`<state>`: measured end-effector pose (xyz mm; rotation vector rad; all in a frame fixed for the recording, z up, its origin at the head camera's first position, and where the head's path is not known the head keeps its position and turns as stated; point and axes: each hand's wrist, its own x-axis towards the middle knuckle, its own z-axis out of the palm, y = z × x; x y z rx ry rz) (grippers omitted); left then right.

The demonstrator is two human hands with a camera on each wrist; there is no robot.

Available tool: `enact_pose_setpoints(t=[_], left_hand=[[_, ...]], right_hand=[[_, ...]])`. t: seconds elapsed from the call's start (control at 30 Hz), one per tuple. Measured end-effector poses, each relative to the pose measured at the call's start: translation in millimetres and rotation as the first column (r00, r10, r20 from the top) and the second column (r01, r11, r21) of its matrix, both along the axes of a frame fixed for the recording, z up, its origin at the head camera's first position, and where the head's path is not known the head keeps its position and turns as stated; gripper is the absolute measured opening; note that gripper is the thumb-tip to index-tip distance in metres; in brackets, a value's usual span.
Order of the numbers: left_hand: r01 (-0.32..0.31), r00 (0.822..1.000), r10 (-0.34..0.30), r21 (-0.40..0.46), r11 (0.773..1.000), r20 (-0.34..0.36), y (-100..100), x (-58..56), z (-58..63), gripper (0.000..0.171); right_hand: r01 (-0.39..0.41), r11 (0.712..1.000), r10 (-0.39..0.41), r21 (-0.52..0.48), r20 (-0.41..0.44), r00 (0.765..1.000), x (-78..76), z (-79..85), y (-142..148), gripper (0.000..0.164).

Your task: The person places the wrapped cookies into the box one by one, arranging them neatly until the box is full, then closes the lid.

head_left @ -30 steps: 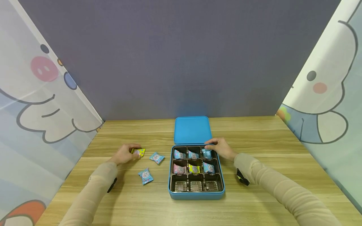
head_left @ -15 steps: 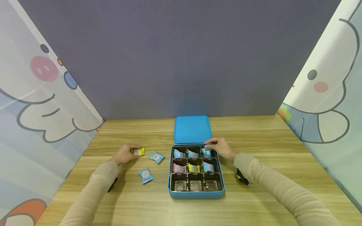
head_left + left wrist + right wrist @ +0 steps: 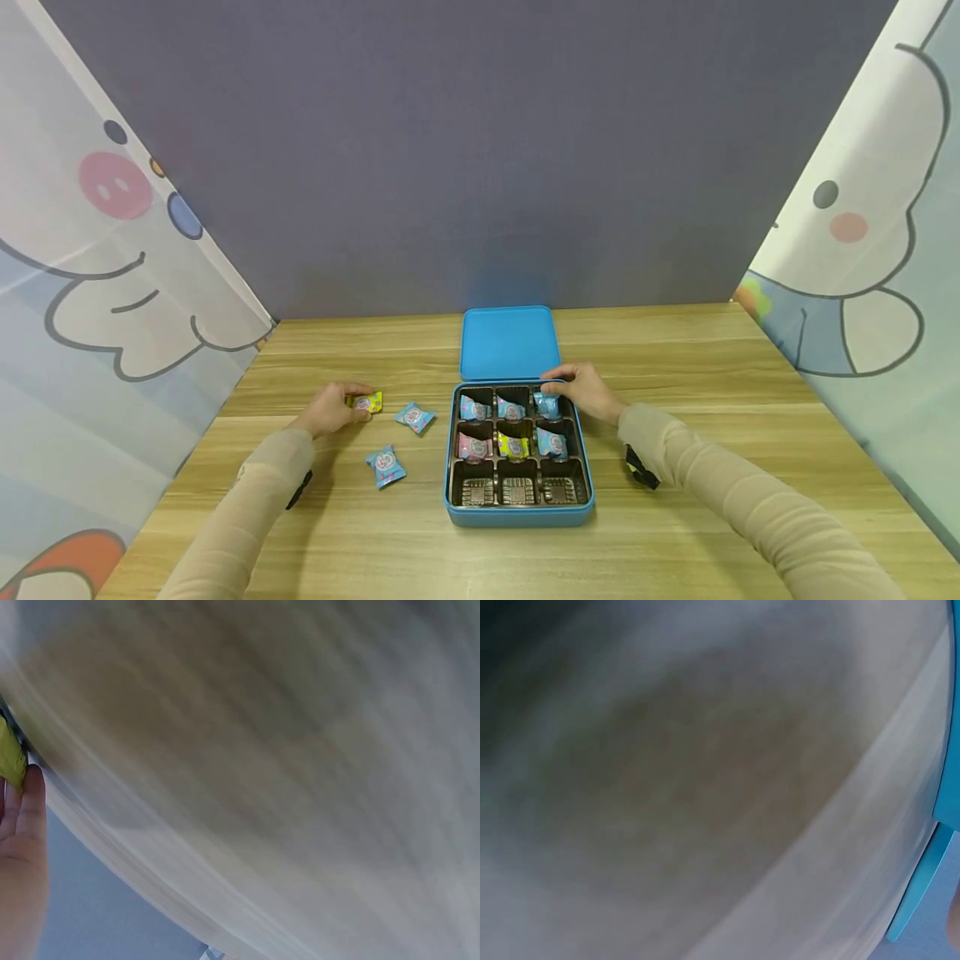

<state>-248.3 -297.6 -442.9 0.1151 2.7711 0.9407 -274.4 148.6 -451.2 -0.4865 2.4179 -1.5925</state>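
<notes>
At the left of the table, my left hand point(image 3: 330, 408) pinches a yellow wrapped candy point(image 3: 368, 402) lying on the wood; the left wrist view catches its wrapper point(image 3: 10, 754) at the fingertips. To its right lie two blue wrapped candies point(image 3: 415, 417). A blue tin box point(image 3: 519, 518) stands at the centre with its lid point(image 3: 510, 343) folded back. Candies fill the back and middle rows of its brown tray; the front row is bare. My right hand point(image 3: 590, 393) holds the box's back right rim, thumb and finger above a blue candy point(image 3: 547, 406). The right wrist view shows little of that hand.
The wooden table point(image 3: 652, 342) ends at a grey panel point(image 3: 480, 167) behind the lid. Printed curtains point(image 3: 877, 250) hang on both sides. A dark band sits below each wrist.
Both hands keep their places on the yellow candy and the box rim. The whole scene shifts very slightly in the head view; nothing else visibly moves.
</notes>
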Motion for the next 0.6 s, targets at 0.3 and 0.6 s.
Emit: enact_pose_setpoints(t=[0.3, 0.6], left_hand=[[0.011, 0.999, -0.011, -0.008, 1.000, -0.050, 7.3, 0.1, 6.0, 0.042], [-0.002, 0.998, 0.004, 0.042, 0.999, -0.056, 25.5, 3.4, 13.6, 0.043]], right_hand=[[0.013, 1.000, -0.013, 0.001, -0.025, 1.000, 0.5, 1.1, 0.4, 0.029], [0.001, 1.000, -0.001, -0.014, -0.035, 0.999, 1.8, 0.2, -1.2, 0.030]])
